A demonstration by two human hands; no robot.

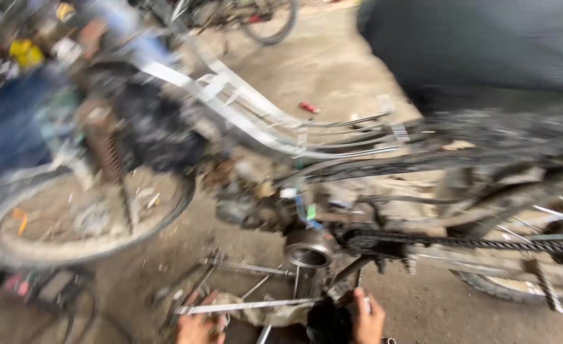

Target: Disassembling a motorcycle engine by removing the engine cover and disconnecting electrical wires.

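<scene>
Item: stripped motorcycle point(281, 146), bare silver frame, drive chain point(473, 243), round engine opening point(308, 250), standing on the concrete floor point(422, 306). My left hand point(198, 326) lies low at the frame's foot, beside a flat metal bar point(243, 308) over a rag point(275, 313); fingers curled, grasp unclear. My right hand point(365, 315) has its fingers clenched on a dark part point(327, 322).
</scene>
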